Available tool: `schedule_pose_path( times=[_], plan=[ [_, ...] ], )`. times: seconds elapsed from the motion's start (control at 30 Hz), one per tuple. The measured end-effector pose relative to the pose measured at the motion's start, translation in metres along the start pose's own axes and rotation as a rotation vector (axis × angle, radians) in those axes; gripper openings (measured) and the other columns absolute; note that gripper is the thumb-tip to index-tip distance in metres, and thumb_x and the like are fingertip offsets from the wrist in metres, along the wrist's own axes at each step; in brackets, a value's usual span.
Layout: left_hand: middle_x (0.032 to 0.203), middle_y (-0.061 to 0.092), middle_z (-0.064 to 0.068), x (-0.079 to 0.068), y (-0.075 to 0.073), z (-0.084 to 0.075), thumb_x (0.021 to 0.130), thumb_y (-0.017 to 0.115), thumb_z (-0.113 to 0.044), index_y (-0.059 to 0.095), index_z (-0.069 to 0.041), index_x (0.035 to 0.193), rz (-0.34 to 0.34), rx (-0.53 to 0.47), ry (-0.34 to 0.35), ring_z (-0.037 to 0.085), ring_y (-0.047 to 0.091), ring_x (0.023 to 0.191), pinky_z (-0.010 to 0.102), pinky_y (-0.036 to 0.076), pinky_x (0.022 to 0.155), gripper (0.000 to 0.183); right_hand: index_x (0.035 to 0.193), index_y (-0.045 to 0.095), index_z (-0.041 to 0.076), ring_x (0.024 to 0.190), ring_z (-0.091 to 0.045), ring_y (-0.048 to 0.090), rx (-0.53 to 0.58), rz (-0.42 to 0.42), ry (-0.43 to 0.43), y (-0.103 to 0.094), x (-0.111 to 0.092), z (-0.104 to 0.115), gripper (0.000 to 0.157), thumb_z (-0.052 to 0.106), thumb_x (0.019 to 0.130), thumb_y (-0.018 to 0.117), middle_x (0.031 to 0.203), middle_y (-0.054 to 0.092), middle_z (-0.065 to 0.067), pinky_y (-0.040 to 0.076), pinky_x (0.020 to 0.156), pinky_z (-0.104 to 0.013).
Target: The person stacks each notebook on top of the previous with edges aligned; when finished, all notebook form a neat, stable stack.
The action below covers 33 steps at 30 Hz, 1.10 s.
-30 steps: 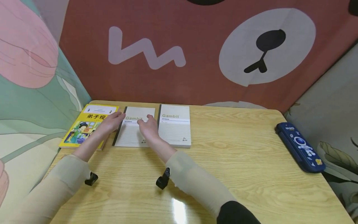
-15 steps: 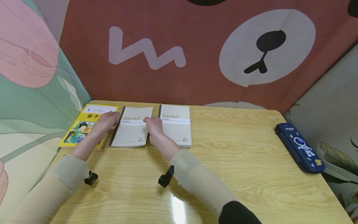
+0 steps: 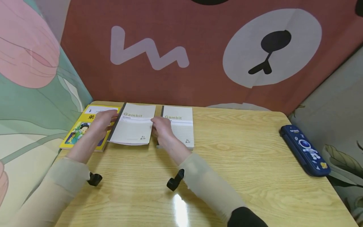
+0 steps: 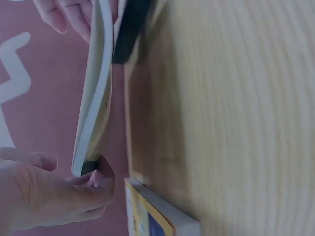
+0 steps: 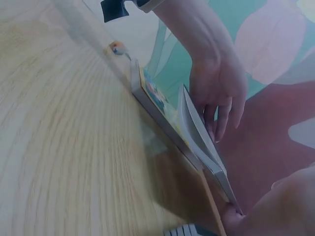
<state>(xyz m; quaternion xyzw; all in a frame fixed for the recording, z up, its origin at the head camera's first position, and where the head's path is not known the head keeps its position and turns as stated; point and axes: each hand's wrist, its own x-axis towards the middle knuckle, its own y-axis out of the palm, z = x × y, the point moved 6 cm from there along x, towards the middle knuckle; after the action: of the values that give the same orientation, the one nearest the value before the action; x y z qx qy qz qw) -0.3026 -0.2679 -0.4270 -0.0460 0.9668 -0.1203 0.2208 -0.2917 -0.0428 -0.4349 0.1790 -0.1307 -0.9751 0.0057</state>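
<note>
A white-covered Gambit notebook with a dark spine is raised off the table between my two hands, its pages bowing a little in the left wrist view. Along its spine, my left hand holds the edge with fingertips underneath. My right hand pinches the opposite edge between thumb and fingers. Under the left hand lies a yellow illustrated book, partly covered by that hand and forearm. A second Gambit notebook rests on the table to the right, its left part hidden behind my right hand.
A dark blue pencil case with space pictures lies by the right edge of the wooden table. Behind the far edge hangs a reddish-brown cloth with a cartoon bear print. Patterned cloth also borders both sides.
The right hand has taken hold of the notebook's right edge, and the left hand its spine. Both hands have lifted the notebook, shifting it slightly left over the yellow book's edge.
</note>
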Motion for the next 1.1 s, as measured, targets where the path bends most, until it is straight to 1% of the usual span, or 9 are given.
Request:
schedule_pose_path(
  times=[0.1, 0.17, 0.23, 0.3, 0.37, 0.53, 0.7, 0.9, 1.1],
  plan=[
    [0.169, 0.026, 0.017, -0.007, 0.007, -0.008, 0.108, 0.039, -0.038, 0.027, -0.002, 0.162, 0.008, -0.059, 0.037, 0.032, 0.034, 0.147, 0.044, 0.036, 0.119, 0.066, 0.071, 0.05, 0.012, 0.074, -0.015, 0.039, 0.026, 0.004, -0.005, -0.008, 0.0, 0.004, 0.026, 0.004, 0.094, 0.057, 0.078, 0.047, 0.001, 0.05, 0.093, -0.033],
    [0.171, 0.024, 0.015, -0.012, 0.013, -0.013, 0.108, 0.04, -0.037, 0.026, -0.003, 0.162, 0.015, -0.092, 0.06, 0.03, 0.033, 0.148, 0.038, 0.037, 0.118, 0.066, 0.092, 0.063, 0.004, 0.087, -0.016, 0.048, 0.047, 0.009, -0.004, -0.014, 0.0, 0.007, 0.008, 0.004, 0.095, 0.055, 0.1, 0.058, -0.004, 0.051, 0.103, -0.035],
    [0.172, 0.022, 0.012, -0.015, 0.019, -0.016, 0.108, 0.04, -0.037, 0.024, -0.005, 0.163, 0.026, -0.124, 0.083, 0.029, 0.034, 0.149, 0.034, 0.038, 0.116, 0.065, 0.123, 0.062, -0.003, 0.103, -0.019, 0.055, 0.073, 0.02, -0.001, -0.021, -0.001, 0.01, 0.029, 0.004, 0.096, 0.054, 0.125, 0.061, -0.012, 0.049, 0.113, -0.038],
    [0.173, 0.021, 0.01, -0.018, 0.026, -0.019, 0.109, 0.04, -0.034, 0.022, -0.006, 0.164, 0.038, -0.161, 0.107, 0.028, 0.033, 0.151, 0.035, 0.038, 0.119, 0.064, 0.146, 0.05, -0.003, 0.123, -0.023, 0.058, 0.086, 0.025, -0.002, -0.028, -0.002, 0.013, 0.05, 0.005, 0.098, 0.054, 0.146, 0.055, -0.017, 0.047, 0.118, -0.04],
    [0.174, 0.019, 0.008, -0.021, 0.034, -0.02, 0.109, 0.04, -0.032, 0.019, -0.007, 0.164, 0.057, -0.183, 0.126, 0.028, 0.031, 0.155, 0.039, 0.033, 0.125, 0.065, 0.15, 0.047, -0.002, 0.136, -0.027, 0.055, 0.096, 0.027, -0.002, -0.036, -0.002, 0.015, 0.052, 0.008, 0.1, 0.055, 0.15, 0.055, -0.018, 0.047, 0.117, -0.041],
    [0.173, 0.021, 0.007, -0.027, 0.057, -0.022, 0.108, 0.043, -0.028, 0.019, -0.007, 0.165, 0.093, -0.296, 0.166, 0.028, 0.03, 0.155, 0.044, 0.026, 0.13, 0.065, 0.15, 0.047, -0.001, 0.137, -0.026, 0.056, 0.113, 0.005, -0.018, -0.06, -0.003, 0.021, 0.052, 0.011, 0.101, 0.057, 0.149, 0.057, -0.014, 0.045, 0.118, -0.04],
    [0.171, 0.028, 0.007, -0.031, 0.083, -0.024, 0.109, 0.044, -0.024, 0.022, -0.006, 0.164, 0.113, -0.409, 0.207, 0.026, 0.036, 0.151, 0.041, 0.032, 0.124, 0.062, 0.15, 0.047, -0.002, 0.138, -0.024, 0.055, 0.141, -0.027, -0.052, -0.085, -0.006, 0.025, 0.051, 0.011, 0.102, 0.056, 0.15, 0.057, -0.015, 0.042, 0.118, -0.039],
    [0.169, 0.034, 0.004, -0.033, 0.112, -0.026, 0.109, 0.045, -0.023, 0.027, -0.01, 0.163, 0.124, -0.487, 0.198, 0.02, 0.039, 0.145, 0.033, 0.037, 0.117, 0.059, 0.15, 0.049, -0.001, 0.137, -0.022, 0.054, 0.165, -0.051, -0.092, -0.11, -0.012, 0.029, 0.05, 0.011, 0.102, 0.057, 0.153, 0.054, -0.012, 0.043, 0.118, -0.038],
    [0.165, 0.039, 0.006, -0.036, 0.133, -0.03, 0.108, 0.047, -0.019, 0.032, -0.009, 0.161, 0.122, -0.562, 0.211, 0.02, 0.042, 0.141, 0.031, 0.041, 0.11, 0.056, 0.148, 0.05, -0.004, 0.129, -0.019, 0.055, 0.203, -0.068, -0.122, -0.132, -0.013, 0.028, 0.048, 0.005, 0.1, 0.056, 0.154, 0.053, -0.014, 0.042, 0.118, -0.037]
  ],
)
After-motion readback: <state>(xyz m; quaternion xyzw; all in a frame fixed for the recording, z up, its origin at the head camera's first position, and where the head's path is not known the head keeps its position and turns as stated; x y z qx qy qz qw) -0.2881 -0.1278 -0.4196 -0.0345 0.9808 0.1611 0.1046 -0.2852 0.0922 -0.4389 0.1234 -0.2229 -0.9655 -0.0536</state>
